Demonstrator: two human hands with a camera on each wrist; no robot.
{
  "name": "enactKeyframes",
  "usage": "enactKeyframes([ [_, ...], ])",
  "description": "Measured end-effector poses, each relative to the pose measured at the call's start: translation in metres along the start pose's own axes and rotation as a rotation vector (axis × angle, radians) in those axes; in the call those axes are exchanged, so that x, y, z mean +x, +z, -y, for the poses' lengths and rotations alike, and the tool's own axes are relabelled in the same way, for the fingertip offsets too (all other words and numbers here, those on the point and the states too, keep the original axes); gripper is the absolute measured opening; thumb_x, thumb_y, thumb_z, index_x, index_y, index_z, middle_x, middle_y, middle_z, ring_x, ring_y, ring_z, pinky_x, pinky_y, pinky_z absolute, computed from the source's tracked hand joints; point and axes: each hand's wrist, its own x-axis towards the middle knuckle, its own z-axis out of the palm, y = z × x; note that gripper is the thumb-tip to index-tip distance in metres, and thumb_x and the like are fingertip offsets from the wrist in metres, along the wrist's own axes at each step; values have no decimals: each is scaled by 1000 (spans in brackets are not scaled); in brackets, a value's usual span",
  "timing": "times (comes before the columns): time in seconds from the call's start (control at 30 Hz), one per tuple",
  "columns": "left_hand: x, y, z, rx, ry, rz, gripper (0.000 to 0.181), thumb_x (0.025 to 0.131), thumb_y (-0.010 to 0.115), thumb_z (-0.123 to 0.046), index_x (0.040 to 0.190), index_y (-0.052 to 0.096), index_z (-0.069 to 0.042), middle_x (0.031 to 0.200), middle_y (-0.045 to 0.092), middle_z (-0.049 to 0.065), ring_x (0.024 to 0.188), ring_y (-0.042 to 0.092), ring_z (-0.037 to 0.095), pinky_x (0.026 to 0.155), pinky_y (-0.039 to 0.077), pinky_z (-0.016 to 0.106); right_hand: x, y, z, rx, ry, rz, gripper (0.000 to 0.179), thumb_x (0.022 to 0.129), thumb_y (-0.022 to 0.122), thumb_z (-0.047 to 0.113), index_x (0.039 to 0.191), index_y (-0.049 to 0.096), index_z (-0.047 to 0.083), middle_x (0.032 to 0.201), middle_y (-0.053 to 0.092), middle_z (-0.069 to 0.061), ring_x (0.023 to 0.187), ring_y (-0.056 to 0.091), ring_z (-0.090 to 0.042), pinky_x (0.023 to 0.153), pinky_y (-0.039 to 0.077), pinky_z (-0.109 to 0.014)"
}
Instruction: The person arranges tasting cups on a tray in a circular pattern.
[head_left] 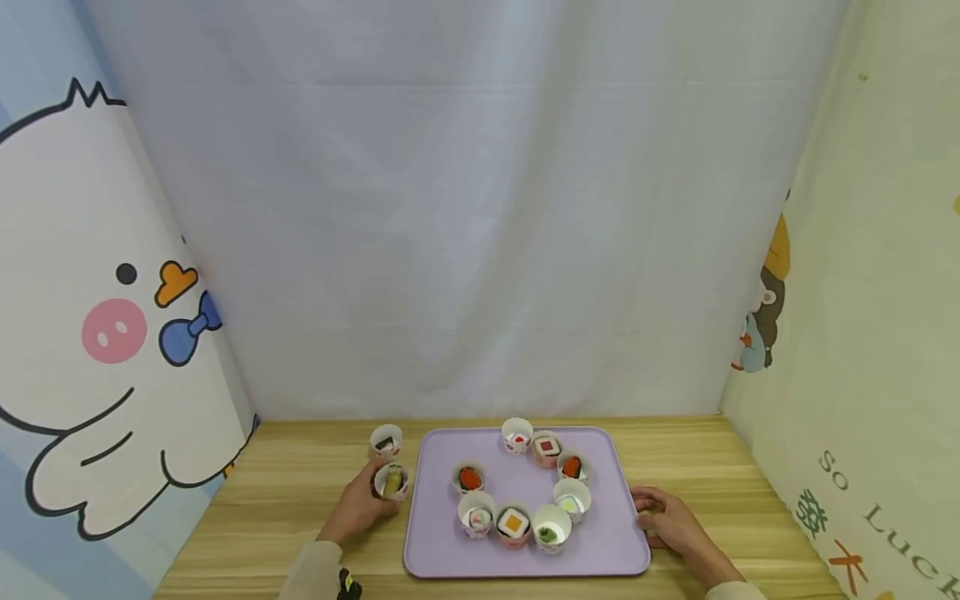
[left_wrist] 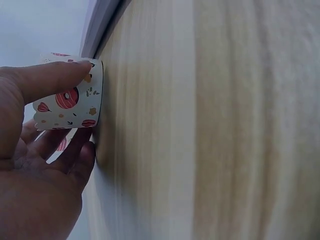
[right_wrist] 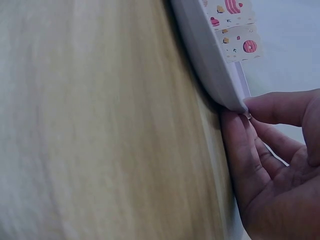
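Note:
Left of the tray, my left hand [head_left: 362, 502] holds a printed paper cup [left_wrist: 67, 100] between thumb and fingers, its base at the wooden tabletop. In the head view this cup shows a yellowish-green piece [head_left: 393, 480] inside. Just behind it stands another paper cup [head_left: 386, 441] with a dark-edged piece in it. My right hand [head_left: 670, 523] pinches the right edge of the lilac tray [head_left: 435, 558], thumb on the rim and a finger underneath, as the right wrist view [right_wrist: 240, 107] shows.
On the tray, several paper cups form a rough ring: ones with red-orange pieces [head_left: 470, 478] at left and right, a white square piece with an orange centre [head_left: 513, 523] in front, and a green piece [head_left: 549, 535] beside it. A pale curtain [head_left: 480, 250] hangs behind the table.

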Motion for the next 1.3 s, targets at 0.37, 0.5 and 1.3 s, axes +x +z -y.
enactKeyframes([
  [0.37,-6,-2,-7,-36,-16,-22,65,67,83,-4,126,56,-5,116,65,14,92,62,20,78,48,28,1,0,-1,7,1,-5,55,76,62,-11,130,55,-6,102,58,-10,83,60,-18,63,58,-38],
  [0.5,-8,-2,-11,-34,-21,-36,65,68,83,-6,127,55,-5,120,65,15,94,64,22,78,50,28,-1,0,1,-3,-2,0,55,77,62,-11,130,54,-7,104,58,-12,83,60,-18,64,58,-38],
  [1.3,10,12,-90,-60,86,-28,62,78,81,-21,132,52,-8,124,62,15,113,61,33,93,53,46,0,0,0,-22,-9,-10,55,75,63,-10,129,56,-5,103,60,-11,82,60,-19,61,56,-37],
])
